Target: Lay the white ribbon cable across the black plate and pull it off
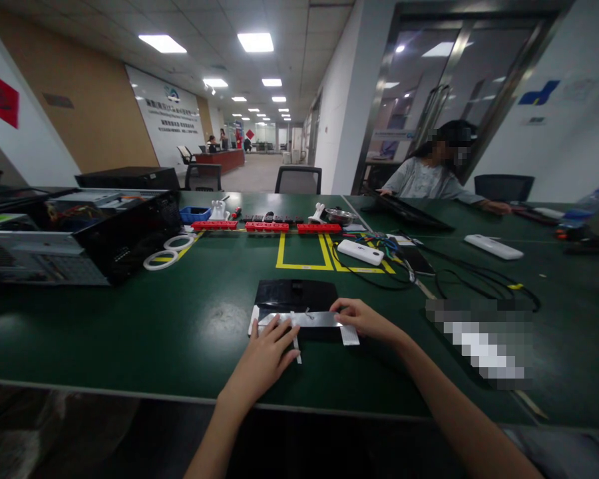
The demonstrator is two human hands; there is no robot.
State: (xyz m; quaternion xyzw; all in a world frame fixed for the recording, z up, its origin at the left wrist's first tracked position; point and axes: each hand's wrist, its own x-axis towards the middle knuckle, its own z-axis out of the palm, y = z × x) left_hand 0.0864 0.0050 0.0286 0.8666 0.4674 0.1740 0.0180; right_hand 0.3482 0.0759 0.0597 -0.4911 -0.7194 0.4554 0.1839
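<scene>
A glossy black panel (pixel 299 291) lies on the green table in front of me. Along its near side runs a flat silver strip (pixel 319 319), with a white ribbon-like piece (pixel 350 335) hanging from its right end and a thin white strip (pixel 297 349) near its middle. My left hand (pixel 264 352) rests with fingers stretched and spread over the left part of the silver strip. At the other end, my right hand (pixel 362 320) pinches the strip between thumb and fingers. The fingertips partly cover the strip.
An opened black computer case (pixel 124 233) stands at the left, beside two white rings (pixel 160 260). Red power strips (pixel 267 227) line the back. White handheld devices (pixel 360 252) and tangled cables (pixel 394 249) lie to the right. A person (pixel 436 169) sits across the table.
</scene>
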